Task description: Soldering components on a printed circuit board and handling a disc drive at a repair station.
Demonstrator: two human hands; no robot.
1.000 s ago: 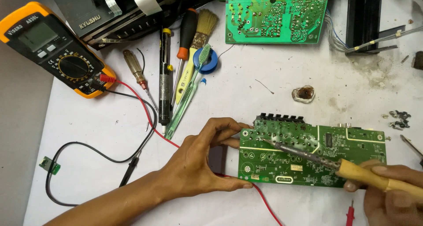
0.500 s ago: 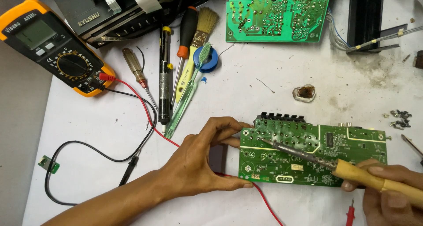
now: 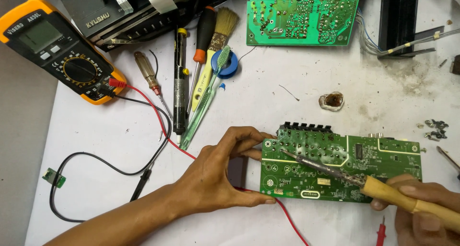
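My right hand (image 3: 426, 212) was wrapped around the wooden handle of the soldering iron (image 3: 364, 179), its metal tip laid on the solder joints near the upper left of the small green circuit board (image 3: 383, 169). That board lay flat on the desk (image 3: 287, 97) right in front of me, solder side up. My left hand (image 3: 215, 179) was open and narrow, thumb and fingers pinching the board's left edge to pin it down, holding nothing else. To do this well, I judged the tip should rest on a single joint only, the board should be pressed firmly so it could not slide, and my fingers should stay clear of the hot shaft. A red wire (image 3: 163, 126) ran under my left hand.

Farther off lay a row of tools (image 3: 196, 83): screwdrivers, a brush, a green toothbrush over a blue spool. At the far left sat a meter (image 3: 57, 49) with an orange rim, a grey screen and a round dial; white lettering ran across its top edge. Beyond it a black casing (image 3: 124, 16) carried a line of white lettering and a strip of pale tape. A larger green circuit board (image 3: 302, 16) lay at the far edge.
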